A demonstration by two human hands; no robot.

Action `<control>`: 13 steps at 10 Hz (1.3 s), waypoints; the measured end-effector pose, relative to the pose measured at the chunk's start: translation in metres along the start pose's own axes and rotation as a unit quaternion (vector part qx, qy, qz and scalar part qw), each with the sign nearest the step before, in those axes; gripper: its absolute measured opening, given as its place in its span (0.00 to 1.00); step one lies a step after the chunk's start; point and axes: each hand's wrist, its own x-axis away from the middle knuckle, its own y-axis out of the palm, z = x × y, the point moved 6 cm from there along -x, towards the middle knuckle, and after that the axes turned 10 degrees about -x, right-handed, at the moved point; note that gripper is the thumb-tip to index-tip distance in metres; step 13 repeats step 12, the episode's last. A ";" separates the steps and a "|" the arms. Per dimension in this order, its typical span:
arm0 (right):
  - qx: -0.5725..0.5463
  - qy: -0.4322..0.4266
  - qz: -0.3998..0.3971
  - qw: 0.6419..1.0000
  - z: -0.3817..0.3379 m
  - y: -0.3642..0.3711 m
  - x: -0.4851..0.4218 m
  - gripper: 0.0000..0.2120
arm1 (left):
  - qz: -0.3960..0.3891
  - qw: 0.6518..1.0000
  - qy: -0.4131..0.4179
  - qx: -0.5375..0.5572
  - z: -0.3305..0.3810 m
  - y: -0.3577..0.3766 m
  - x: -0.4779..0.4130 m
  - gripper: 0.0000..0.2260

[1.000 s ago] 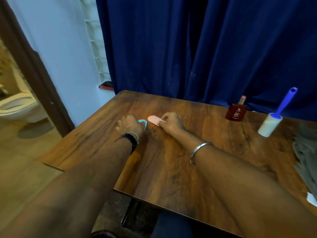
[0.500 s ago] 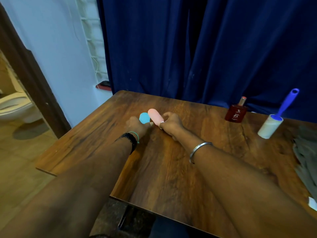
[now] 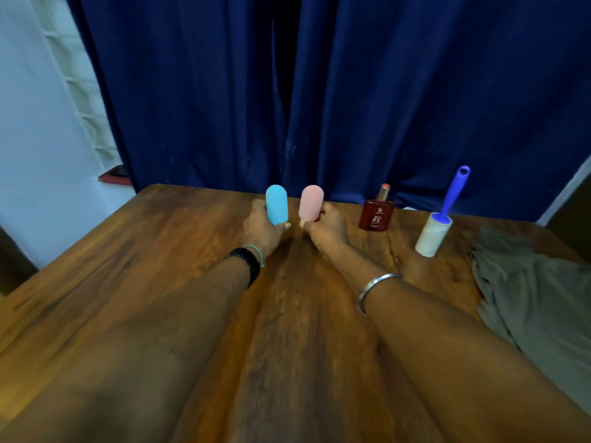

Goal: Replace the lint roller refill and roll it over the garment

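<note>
Your left hand (image 3: 263,230) is clamped on an upright blue oblong piece (image 3: 277,204); your right hand (image 3: 327,227) is clamped on a matching pink one (image 3: 310,203). They stand side by side, apart, above the wooden bench (image 3: 160,282). The lint roller (image 3: 443,215) with a blue handle lies right of a red perfume bottle (image 3: 376,212). The grey garment (image 3: 531,302) lies at the bench's right edge.
</note>
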 end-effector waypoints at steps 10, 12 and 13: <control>0.102 0.017 0.120 0.987 0.042 -0.040 -0.062 0.27 | 0.022 0.990 0.041 -0.136 0.035 0.117 -0.063 0.33; 0.075 0.015 0.131 0.988 0.044 -0.049 -0.040 0.25 | -0.013 0.997 -0.005 -0.079 0.026 0.107 -0.046 0.35; 0.075 0.015 0.131 0.988 0.044 -0.049 -0.040 0.25 | -0.013 0.997 -0.005 -0.079 0.026 0.107 -0.046 0.35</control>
